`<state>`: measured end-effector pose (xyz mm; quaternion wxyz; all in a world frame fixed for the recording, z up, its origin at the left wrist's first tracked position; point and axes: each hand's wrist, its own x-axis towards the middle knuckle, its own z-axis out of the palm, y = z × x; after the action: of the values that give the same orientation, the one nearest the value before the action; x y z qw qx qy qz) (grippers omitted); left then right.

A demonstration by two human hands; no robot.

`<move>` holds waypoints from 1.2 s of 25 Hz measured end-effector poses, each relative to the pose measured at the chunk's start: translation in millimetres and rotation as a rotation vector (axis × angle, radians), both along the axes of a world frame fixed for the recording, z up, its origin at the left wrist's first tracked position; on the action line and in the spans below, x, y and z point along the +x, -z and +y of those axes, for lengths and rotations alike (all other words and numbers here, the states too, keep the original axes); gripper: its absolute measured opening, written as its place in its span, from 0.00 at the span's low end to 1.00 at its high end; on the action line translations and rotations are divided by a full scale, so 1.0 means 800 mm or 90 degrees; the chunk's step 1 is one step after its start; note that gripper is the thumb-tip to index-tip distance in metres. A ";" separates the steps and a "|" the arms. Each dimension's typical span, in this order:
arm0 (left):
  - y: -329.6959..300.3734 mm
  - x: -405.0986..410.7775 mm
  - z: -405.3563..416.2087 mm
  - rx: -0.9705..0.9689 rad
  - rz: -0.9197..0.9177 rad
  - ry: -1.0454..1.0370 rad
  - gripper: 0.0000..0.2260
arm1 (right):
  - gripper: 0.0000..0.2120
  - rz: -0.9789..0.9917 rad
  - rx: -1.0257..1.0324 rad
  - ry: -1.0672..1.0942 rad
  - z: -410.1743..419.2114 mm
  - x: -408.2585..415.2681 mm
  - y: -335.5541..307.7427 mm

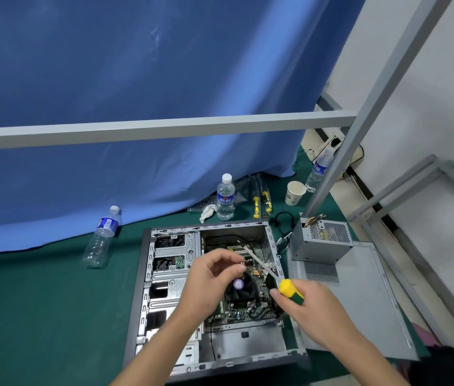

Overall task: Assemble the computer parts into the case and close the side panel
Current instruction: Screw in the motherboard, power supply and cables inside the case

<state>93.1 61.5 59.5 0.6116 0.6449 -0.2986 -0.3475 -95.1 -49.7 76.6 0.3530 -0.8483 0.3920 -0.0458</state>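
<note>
An open computer case [147,277] lies on its side on the green mat, with the motherboard [250,310] and a round CPU fan [241,286] inside. My left hand [209,277] hovers over the fan and pinches a small screw [242,263] between thumb and forefinger. My right hand [303,305] grips a screwdriver with a yellow-green handle [291,291]; its shaft points up-left toward the screw. The grey power supply [322,242] sits outside the case on the loose side panel [365,299] at the right.
Two water bottles [225,197] [103,238] rest on the mat behind and left of the case, a third one [319,169] and a paper cup [294,193] farther right. Two more yellow screwdrivers [262,203] lie by the blue curtain. A grey metal frame bar [164,129] crosses above.
</note>
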 end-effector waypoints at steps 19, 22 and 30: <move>-0.009 0.008 0.008 0.048 -0.089 -0.055 0.11 | 0.12 0.218 -0.244 -0.096 -0.016 -0.012 -0.011; -0.010 0.015 0.012 0.073 -0.278 0.005 0.11 | 0.09 0.242 -0.270 -0.128 -0.015 -0.016 -0.010; 0.009 0.029 0.009 0.234 -0.509 0.159 0.03 | 0.07 0.278 -0.343 -0.201 -0.019 -0.014 -0.010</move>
<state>116.0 68.7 52.5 0.2767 0.7855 -0.5201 -0.1894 -106.2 -65.0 84.2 0.0281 -0.9504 0.2965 0.0895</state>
